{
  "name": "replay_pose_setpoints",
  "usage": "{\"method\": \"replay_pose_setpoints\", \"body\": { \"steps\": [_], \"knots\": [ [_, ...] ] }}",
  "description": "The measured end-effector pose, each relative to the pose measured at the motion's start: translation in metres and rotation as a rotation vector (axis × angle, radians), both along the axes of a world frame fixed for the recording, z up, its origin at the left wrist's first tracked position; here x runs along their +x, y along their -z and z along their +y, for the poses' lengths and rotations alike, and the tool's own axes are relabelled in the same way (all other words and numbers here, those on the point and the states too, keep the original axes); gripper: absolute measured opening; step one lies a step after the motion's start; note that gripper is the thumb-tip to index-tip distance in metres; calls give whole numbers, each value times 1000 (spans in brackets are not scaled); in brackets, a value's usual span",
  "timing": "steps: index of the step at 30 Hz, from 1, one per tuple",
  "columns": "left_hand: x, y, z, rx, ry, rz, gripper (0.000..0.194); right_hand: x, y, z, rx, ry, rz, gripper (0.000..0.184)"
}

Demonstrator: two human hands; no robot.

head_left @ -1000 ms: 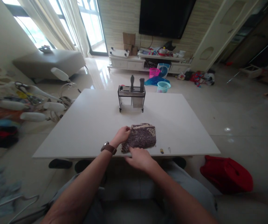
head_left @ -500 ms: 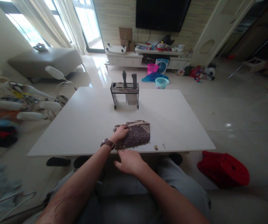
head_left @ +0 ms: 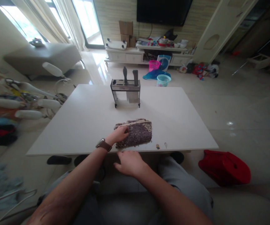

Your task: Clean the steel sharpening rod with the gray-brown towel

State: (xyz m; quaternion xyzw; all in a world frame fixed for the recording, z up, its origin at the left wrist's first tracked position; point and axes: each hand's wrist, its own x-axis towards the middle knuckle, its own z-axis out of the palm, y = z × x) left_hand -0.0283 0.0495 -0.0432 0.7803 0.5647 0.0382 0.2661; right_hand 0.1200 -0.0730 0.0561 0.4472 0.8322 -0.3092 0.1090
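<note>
- Can see the left hand (head_left: pixel 120 133) laid over the left part of a folded brown patterned cloth (head_left: pixel 140 134), with fingers loosely bent; cannot tell whether pinching or only pressing.
- Can see the right hand (head_left: pixel 131 162) at the near table edge, by the cloth's near left corner, half open with thumb apart from fingers; holding nothing visible, with palm hidden and contact with the cloth hard to judge.
- Can find a watch (head_left: pixel 104 144) strapped round the left wrist.
- To the right of both hands, near the edge of the white table (head_left: pixel 179 118), can spot a yellow-and-dark item (head_left: pixel 157 146) and a clear-looking item (head_left: pixel 165 145), both too small to identify.
- Beyond the hands, can see a rack (head_left: pixel 125 83) bearing two dark handles (head_left: pixel 135 76), with blades dim below.
- Farther right, lower than the table, can see a red object (head_left: pixel 226 168), hard to name.
- Far ahead of the hands, can see a black screen (head_left: pixel 164 11), cut off at the top.
- Compared with a second ago, can see the left hand shifted from the cloth's far left corner onto its top, and the right fingers drawn back leftward from its near edge.
</note>
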Motion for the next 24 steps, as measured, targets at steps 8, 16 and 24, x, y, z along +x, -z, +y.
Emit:
{"method": "replay_pose_setpoints", "body": {
  "steps": [8, 16, 24],
  "knots": [
    [12, 2, -18, -77, 4, 187, 72, -4, 4, -2, -12, -22, -28, 47],
    [21, -7, -29, -87, 6, 260, 69, -6, 9, -4, -17, -36, -39, 47],
    [27, -13, -40, -150, 65, 278, 73, -6, 10, -4, -34, -36, -32, 47]
  ]
}}
